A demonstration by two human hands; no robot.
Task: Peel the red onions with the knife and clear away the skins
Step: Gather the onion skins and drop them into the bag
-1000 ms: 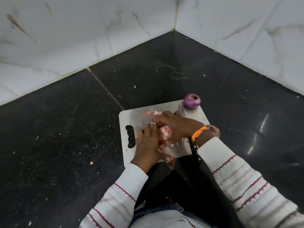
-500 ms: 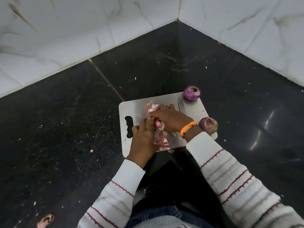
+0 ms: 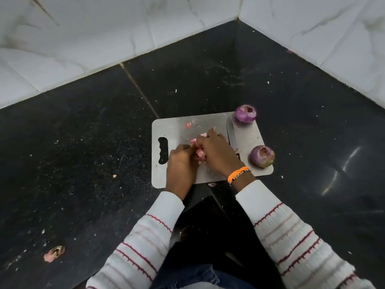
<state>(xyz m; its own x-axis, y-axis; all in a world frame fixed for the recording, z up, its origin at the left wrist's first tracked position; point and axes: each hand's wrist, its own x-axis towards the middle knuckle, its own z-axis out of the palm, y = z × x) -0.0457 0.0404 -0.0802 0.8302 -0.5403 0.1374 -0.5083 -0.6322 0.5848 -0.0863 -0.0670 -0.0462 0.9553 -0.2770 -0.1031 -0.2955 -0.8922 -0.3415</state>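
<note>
A steel cutting board (image 3: 177, 130) lies on the black counter. Two peeled red onions rest on its right side: one (image 3: 245, 113) at the far corner, one (image 3: 262, 156) at the near right edge. The knife (image 3: 231, 132) lies flat between them and my hands, its blade pointing away. My left hand (image 3: 181, 165) and my right hand (image 3: 218, 152) are cupped together around a heap of pink onion skins (image 3: 200, 151) at the board's middle. A small skin scrap (image 3: 188, 125) lies loose further up the board.
White marble-tiled walls meet in a corner (image 3: 238, 17) behind the black counter (image 3: 83, 142). A larger skin piece (image 3: 54, 251) lies on the counter at the near left, and a scrap (image 3: 212, 184) just off the board's near edge.
My hands have pushed the scattered skins together into a tighter heap. The near onion, earlier hidden behind my right wrist, now shows fully. The view has tilted, revealing the skin piece at the near left.
</note>
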